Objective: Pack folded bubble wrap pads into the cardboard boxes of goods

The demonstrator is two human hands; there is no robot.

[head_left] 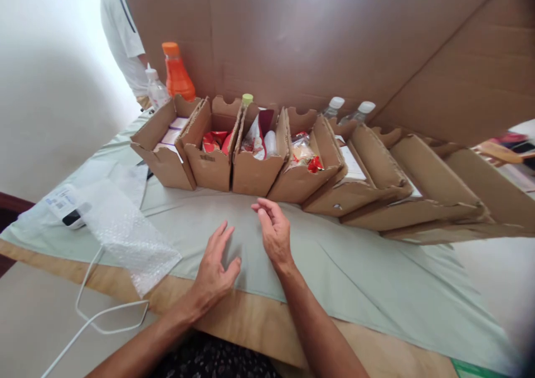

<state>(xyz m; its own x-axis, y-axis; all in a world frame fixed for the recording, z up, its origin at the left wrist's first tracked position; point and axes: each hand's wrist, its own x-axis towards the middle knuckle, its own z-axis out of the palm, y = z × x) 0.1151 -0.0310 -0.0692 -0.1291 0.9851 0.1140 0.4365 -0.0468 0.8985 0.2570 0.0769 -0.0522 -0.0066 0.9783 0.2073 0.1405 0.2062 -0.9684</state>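
My left hand (217,263) is over the pale green cloth (246,216) near the table's front edge, its fingers spread and nothing in them. To its right and a little farther forward is my right hand (275,230), fingers loosely bent, thumb apart, also holding nothing. It is nearest to a cardboard box (256,180) holding a red-and-white packet (256,135) and a white rounded item (270,143). The box left of that contains a red packet (215,141). Wrapped snacks (303,152) lie in the box to the right.
Several open-topped cardboard boxes stand in a row, the leftmost box (173,169) holding white-and-purple packs. Behind them are an orange bottle (179,74), a clear bottle (156,91) and white-capped bottles. Bubble wrap (129,238) and a white cable (87,319) lie left. A person (125,43) stands beyond.
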